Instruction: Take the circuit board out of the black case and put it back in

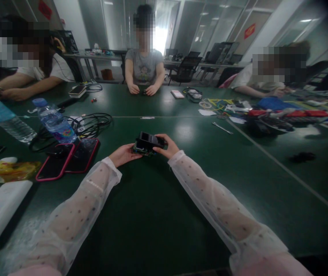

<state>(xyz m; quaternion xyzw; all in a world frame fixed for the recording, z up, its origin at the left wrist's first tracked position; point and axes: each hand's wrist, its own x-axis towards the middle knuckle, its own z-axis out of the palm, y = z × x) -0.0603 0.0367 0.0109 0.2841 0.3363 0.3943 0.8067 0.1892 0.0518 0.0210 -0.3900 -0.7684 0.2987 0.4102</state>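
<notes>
In the head view, a black boxy housing (pixel 152 140) is tilted over a green circuit board (pixel 145 151), just above or on the green tabletop. My right hand (pixel 167 147) is closed on the right end of the housing, thumb in front and fingers behind. From the left, my left hand (pixel 126 154) is closed at the near left edge of the circuit board; some of its fingertips are hidden behind it. The two parts touch or nearly touch; I cannot tell whether they are joined.
Left on the green table (pixel 164 214) are two red-edged phones (pixel 56 163), a water bottle (pixel 55 120), black cables (pixel 94 124) and a white power bank (pixel 4 214). A wrench (pixel 222 128) lies right, near a heap of wires and tools (pixel 279 115). Several people sit around.
</notes>
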